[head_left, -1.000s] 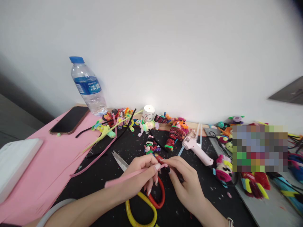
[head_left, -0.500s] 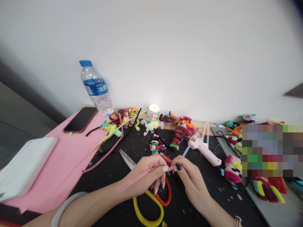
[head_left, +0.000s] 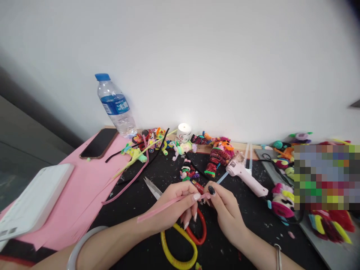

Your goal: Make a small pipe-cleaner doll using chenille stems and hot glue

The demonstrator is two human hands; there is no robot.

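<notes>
Between my two hands runs a pink pipe cleaner (head_left: 160, 210), its long end lying back over my left wrist. My left hand (head_left: 180, 204) pinches it between thumb and fingers. Against it, my right hand (head_left: 223, 204) closes thumb and forefinger on the short, bent end. Scissors (head_left: 180, 258) with one yellow and one red handle lie under my hands, blades pointing away to the left. Just beyond my fingers lies a small pipe-cleaner figure (head_left: 186, 170) in black, pink and green.
A pale pink glue gun (head_left: 247, 178) rests right of my hands. Several fuzzy figures (head_left: 221, 159) line the wall beside a white roll (head_left: 184, 132). To the left are a water bottle (head_left: 118, 108), a phone (head_left: 99, 143) and a white box (head_left: 36, 198) on pink sheets (head_left: 84, 191).
The view has shifted slightly, so most things sit a little farther right and lower. Both hands keep their grip on the pink pipe cleaner, with hardly any visible movement.
</notes>
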